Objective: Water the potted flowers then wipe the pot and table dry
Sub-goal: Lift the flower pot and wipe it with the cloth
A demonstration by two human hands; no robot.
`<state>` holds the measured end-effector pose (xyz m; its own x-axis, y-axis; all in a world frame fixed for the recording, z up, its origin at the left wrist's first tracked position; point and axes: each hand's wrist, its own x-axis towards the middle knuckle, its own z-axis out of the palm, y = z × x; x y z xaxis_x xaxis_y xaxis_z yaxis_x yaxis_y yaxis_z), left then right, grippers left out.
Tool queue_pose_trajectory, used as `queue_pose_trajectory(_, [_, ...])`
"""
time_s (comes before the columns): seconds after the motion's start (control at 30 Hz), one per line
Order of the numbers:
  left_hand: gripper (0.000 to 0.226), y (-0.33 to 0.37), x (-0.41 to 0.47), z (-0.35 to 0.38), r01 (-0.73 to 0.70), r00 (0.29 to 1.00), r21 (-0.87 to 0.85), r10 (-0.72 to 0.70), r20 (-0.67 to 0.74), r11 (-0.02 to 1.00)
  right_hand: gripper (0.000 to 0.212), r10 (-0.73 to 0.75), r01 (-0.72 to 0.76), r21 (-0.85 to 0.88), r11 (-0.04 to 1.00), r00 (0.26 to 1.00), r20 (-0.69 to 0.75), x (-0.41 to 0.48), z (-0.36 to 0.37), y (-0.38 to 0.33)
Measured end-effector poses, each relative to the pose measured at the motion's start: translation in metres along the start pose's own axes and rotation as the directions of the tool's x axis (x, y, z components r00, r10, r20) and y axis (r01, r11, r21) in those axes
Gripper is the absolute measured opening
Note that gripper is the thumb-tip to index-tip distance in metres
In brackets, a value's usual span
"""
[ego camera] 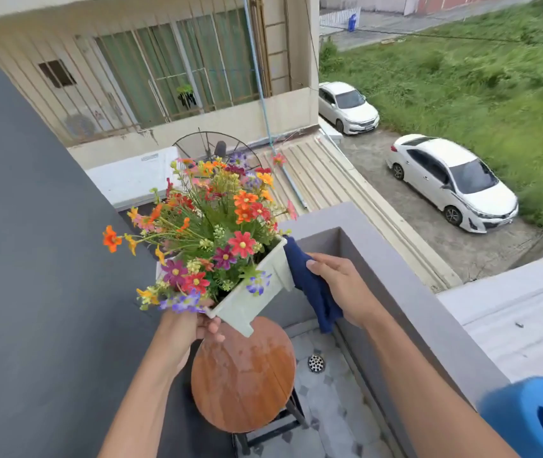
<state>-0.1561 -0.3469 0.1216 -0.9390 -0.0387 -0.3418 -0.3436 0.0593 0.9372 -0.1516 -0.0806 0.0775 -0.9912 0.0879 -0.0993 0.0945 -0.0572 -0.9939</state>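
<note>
A pale rectangular pot (247, 300) full of bright mixed flowers (210, 226) is lifted off the table and tilted. My left hand (194, 328) grips its near left corner from below. My right hand (339, 285) presses a dark blue cloth (310, 285) against the pot's right end. Below the pot stands a small round wooden table (247, 378), its top wet and streaked.
A grey balcony parapet (392, 269) runs along the right, with a blue watering can (534, 418) on it at the bottom right. A dark grey wall (32, 259) closes the left. A floor drain (315, 362) sits in the tiled floor beside the table. Cars stand far below.
</note>
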Motion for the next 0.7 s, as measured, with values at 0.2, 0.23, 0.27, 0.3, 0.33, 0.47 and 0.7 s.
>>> queue_pose_trajectory(0.2, [0.026, -0.018, 0.019, -0.020, 0.061, 0.993, 0.032, -0.058, -0.102, 0.998, 0.024, 0.097, -0.097, 0.013, 0.995, 0.995, 0.028, 0.009, 0.046, 0.050])
queue_pose_trajectory(0.23, [0.027, -0.020, 0.022, -0.025, 0.069, 0.991, 0.019, -0.067, -0.115, 0.997, 0.024, 0.132, -0.131, -0.015, 0.991, 0.991, 0.026, 0.012, 0.052, 0.062])
queue_pose_trajectory(0.27, [0.028, -0.021, 0.024, -0.028, 0.074, 0.989, 0.003, -0.073, -0.127, 0.997, 0.024, 0.166, -0.165, -0.046, 0.985, 0.986, 0.014, 0.015, 0.057, 0.073])
queue_pose_trajectory(0.3, [0.029, -0.024, 0.026, -0.033, 0.083, 0.987, -0.015, -0.084, -0.139, 0.996, 0.024, 0.201, -0.201, -0.090, 0.975, 0.980, -0.005, 0.017, 0.063, 0.086])
queue_pose_trajectory(0.33, [0.030, -0.027, 0.030, -0.037, 0.093, 0.984, -0.029, -0.096, -0.150, 0.995, 0.024, 0.224, -0.225, -0.147, 0.963, 0.974, -0.024, 0.021, 0.070, 0.098])
queue_pose_trajectory(0.47, [0.031, -0.041, 0.048, -0.051, 0.113, 0.977, -0.078, -0.125, -0.171, 0.990, 0.024, 0.254, -0.202, -0.435, 0.878, 0.965, 0.064, 0.027, 0.113, 0.153])
queue_pose_trajectory(0.7, [0.040, -0.060, 0.074, -0.046, 0.114, 0.969, -0.157, -0.145, -0.201, 0.981, 0.029, 0.274, 0.091, -0.773, 0.628, 0.904, 0.329, -0.005, 0.196, 0.279])
